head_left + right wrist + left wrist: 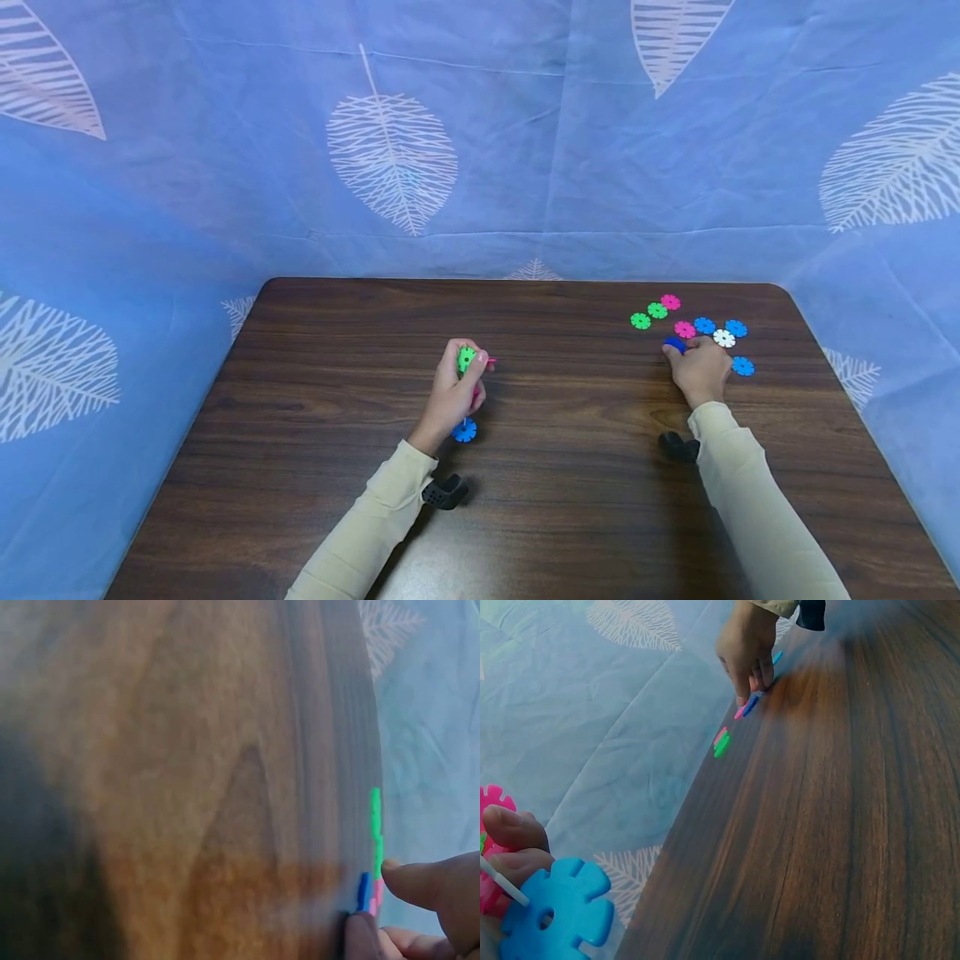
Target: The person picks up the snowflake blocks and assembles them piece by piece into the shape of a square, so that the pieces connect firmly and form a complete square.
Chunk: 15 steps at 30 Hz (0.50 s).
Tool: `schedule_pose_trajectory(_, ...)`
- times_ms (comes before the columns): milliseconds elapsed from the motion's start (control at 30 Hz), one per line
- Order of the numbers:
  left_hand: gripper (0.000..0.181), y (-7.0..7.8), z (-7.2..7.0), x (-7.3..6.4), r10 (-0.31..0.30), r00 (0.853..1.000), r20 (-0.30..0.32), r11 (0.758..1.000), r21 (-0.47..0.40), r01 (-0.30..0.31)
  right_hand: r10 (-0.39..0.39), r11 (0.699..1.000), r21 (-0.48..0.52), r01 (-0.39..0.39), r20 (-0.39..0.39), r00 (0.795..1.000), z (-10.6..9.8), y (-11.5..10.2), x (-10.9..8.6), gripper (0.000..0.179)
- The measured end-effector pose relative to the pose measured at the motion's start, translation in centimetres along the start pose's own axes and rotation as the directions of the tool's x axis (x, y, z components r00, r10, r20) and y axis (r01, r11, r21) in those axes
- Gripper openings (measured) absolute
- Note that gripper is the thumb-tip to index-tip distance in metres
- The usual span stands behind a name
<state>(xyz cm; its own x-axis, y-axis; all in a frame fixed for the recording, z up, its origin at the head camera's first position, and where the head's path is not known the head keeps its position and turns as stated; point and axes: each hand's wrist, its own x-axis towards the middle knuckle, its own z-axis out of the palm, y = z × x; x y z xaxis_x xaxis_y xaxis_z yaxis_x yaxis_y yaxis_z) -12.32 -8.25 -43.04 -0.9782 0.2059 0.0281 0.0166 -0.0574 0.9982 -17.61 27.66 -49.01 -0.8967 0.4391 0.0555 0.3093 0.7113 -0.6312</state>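
Note:
My left hand (450, 398) grips joined notched plastic discs, among them a green disc (467, 359), a pink disc (493, 798) and a light blue disc (559, 911). A thin white edge-on piece (504, 882) meets the light blue disc. The rest of this cluster is hidden by the fingers. At the table's far right, my right hand (703, 372) pinches a dark blue disc (675, 343) between thumb and fingers, low over the wood. Close to those fingertips lie a pink disc (685, 330), a blue disc (704, 326) and a white disc (723, 338).
Green discs (641, 321) and another pink disc (671, 302) lie behind the right hand. More blue discs (742, 366) lie to its right. The dark wooden table (555, 467) ends at a blue leaf-patterned cloth (495, 150).

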Motion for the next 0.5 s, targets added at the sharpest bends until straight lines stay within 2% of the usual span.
schedule_pose_trajectory(167,0.021,0.2,0.1,0.0,0.006,1.000,-0.002,1.000,0.007,-0.006,0.100,0.995,0.023,-0.101,0.036,0.994,0.1,0.3,0.7,0.050)
schedule_pose_trajectory(500,0.020,0.2,-0.1,-0.1,-0.003,1.000,-0.001,1.000,0.010,0.003,0.150,0.988,-0.055,-0.147,0.064,0.987,0.0,0.0,1.3,0.047)
